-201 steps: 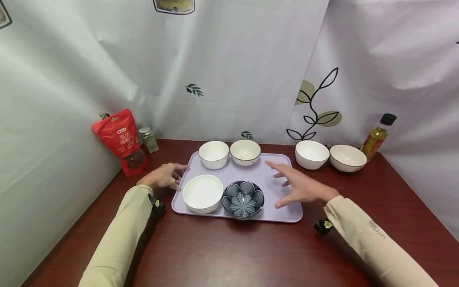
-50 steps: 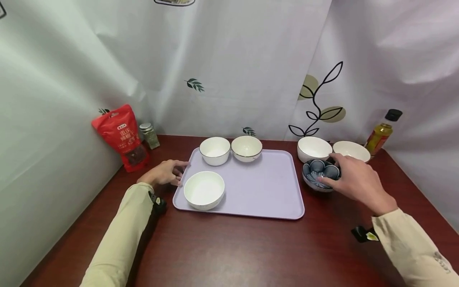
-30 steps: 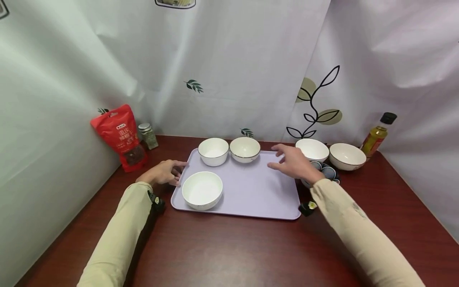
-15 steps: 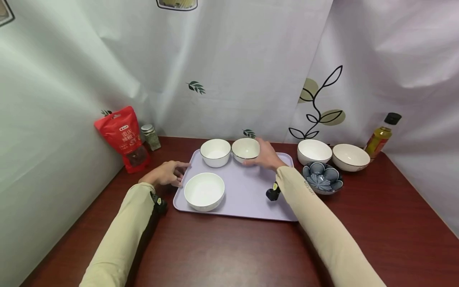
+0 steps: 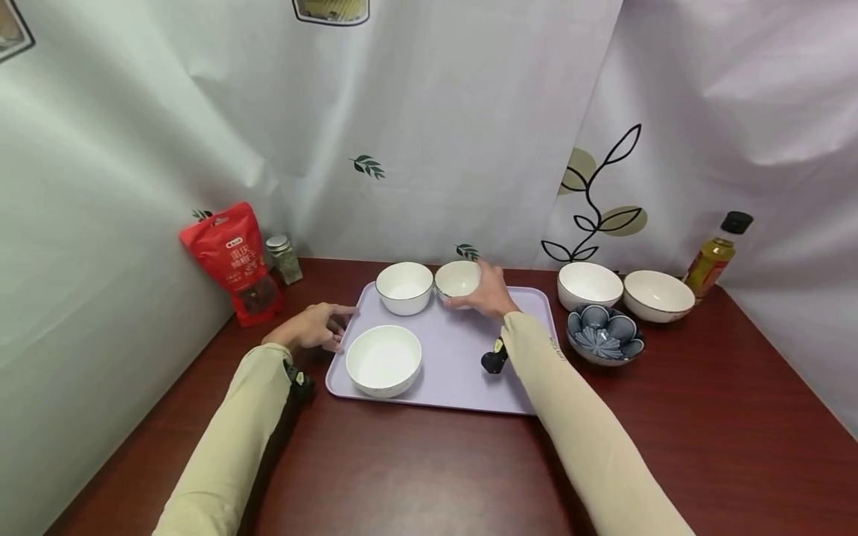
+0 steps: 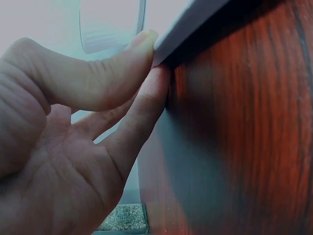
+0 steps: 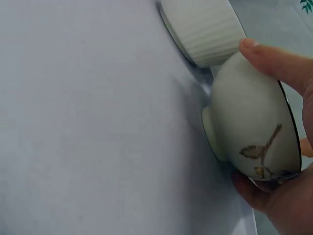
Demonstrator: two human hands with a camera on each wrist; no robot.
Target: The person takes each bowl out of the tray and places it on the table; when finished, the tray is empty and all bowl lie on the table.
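Head view: our right hand [image 5: 488, 294] gripped the flower-painted bowl [image 7: 254, 110], our left hand [image 5: 315, 326] pinched the lilac tray [image 5: 462, 365]; a nine-o'clock drift risked knocking the ribbed bowl [image 7: 203, 29].

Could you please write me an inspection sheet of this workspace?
Surface: dark red-brown table.
Job's things: lilac tray bearing ribbed white bowl and large white bowl; cream bowl in hand, unclear whether lifted; blue patterned bowl and two other white bowls right of the tray.
Clutter: red pouch and lidded jar at left; black-capped bottle at right.
Grippers: left hand pinches the tray's edge; right hand grips the cream bowl.
Cables: nothing seen.
Surroundings: pale backdrop with printed leaves.
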